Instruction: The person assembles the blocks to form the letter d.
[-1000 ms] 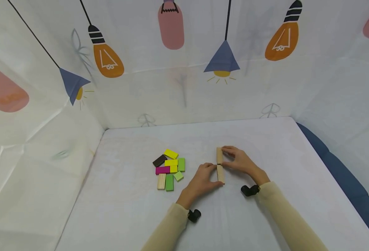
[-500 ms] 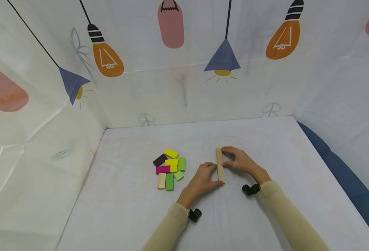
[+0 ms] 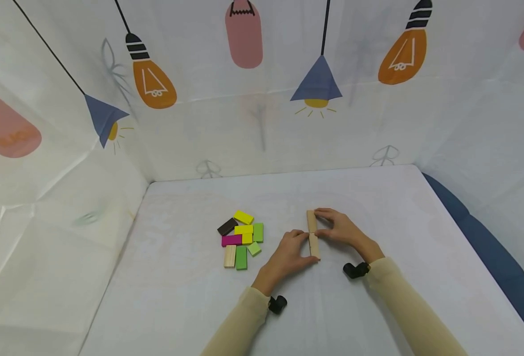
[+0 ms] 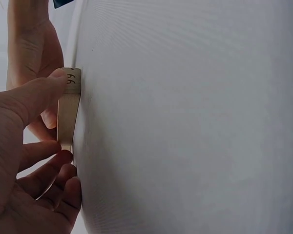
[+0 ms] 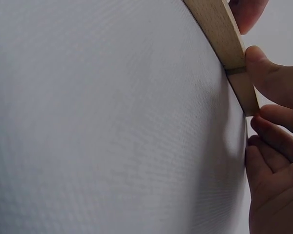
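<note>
Two plain wooden blocks lie end to end in a line on the white table, the near block [image 3: 314, 246] meeting the far block [image 3: 311, 221]. My left hand [image 3: 286, 254] pinches the near block lengthwise, thumb at its front end and fingertips by the joint. The front end of that near block [image 4: 69, 114] bears dark printed digits in the left wrist view. My right hand [image 3: 341, 230] holds the far block by its ends, thumb close to the joint. Both blocks show in the right wrist view, the far block [image 5: 244, 92] partly behind the thumb.
Left of the hands lies a cluster of blocks: yellow blocks [image 3: 244, 230], a dark brown block [image 3: 227, 227], a magenta block [image 3: 231, 240], green blocks [image 3: 241, 258] and a plain wooden block [image 3: 229, 256]. A lamp-printed white curtain [image 3: 262, 128] borders the table [image 3: 177, 306].
The small dark gap between the two wooden blocks has closed, and their ends now meet. Both hands stay almost in place, and the coloured cluster is unchanged.
</note>
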Tool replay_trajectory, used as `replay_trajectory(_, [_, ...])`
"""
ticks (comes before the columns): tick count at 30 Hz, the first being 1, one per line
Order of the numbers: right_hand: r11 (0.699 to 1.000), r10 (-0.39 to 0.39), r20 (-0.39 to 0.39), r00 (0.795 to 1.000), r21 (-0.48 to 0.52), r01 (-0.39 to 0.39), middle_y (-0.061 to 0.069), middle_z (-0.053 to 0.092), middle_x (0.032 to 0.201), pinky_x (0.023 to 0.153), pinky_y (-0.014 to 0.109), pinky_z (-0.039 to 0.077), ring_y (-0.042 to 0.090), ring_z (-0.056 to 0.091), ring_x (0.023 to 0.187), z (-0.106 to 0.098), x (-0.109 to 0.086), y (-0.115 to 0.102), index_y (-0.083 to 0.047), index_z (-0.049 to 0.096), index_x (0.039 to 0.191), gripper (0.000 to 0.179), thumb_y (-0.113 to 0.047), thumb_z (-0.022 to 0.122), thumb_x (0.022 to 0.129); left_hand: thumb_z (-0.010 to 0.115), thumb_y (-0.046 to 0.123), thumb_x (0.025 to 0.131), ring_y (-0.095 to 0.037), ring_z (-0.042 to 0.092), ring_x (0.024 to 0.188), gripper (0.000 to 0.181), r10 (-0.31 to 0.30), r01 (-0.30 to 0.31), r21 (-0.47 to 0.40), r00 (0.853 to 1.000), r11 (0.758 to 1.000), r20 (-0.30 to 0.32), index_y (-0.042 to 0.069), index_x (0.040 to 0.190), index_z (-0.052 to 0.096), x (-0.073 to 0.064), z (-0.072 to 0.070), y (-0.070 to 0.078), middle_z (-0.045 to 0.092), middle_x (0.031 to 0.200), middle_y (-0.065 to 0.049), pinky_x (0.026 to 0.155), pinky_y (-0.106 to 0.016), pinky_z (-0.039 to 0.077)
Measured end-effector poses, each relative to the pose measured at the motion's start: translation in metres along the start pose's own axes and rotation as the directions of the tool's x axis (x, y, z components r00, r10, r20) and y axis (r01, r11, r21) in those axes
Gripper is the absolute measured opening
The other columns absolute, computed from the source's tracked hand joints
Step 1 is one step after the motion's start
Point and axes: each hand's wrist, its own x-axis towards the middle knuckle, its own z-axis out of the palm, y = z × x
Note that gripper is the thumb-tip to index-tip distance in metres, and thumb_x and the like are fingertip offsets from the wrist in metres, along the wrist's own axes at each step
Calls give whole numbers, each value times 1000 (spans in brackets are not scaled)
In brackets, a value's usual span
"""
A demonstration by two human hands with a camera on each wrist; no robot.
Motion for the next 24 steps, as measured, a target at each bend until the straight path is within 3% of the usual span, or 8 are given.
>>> replay_trajectory(14, [999, 53, -21, 998, 5, -53, 27, 55, 147, 112, 64, 40, 49, 48, 138, 1, -8, -6, 5, 57, 142, 66, -22, 82, 87, 80, 46, 88, -26, 58, 127, 69, 16, -16, 23, 1000, 1000, -11, 6, 140, 61, -1, 2, 1, 62, 139, -10, 109, -36, 49])
replay_trajectory(20, [997, -12, -79, 997, 77, 18, 26, 58, 141, 101, 56, 52, 45, 61, 125, 10, -16, -9, 6, 58, 140, 65, -15, 85, 85, 80, 46, 89, -26, 58, 127, 67, 48, -48, 9, 998, 999, -36, 8, 141, 61, -7, -3, -2, 61, 139, -10, 109, -36, 49])
replay_trajectory(24, [996, -53, -118, 992, 65, 61, 26, 61, 134, 90, 48, 58, 40, 66, 113, 14, -21, -10, 7, 61, 135, 60, -13, 85, 84, 78, 44, 90, -25, 54, 132, 67, 14, -15, -27, 1000, 1000, -24, 10, 145, 58, -12, -13, -8, 58, 144, -8, 111, -36, 48])
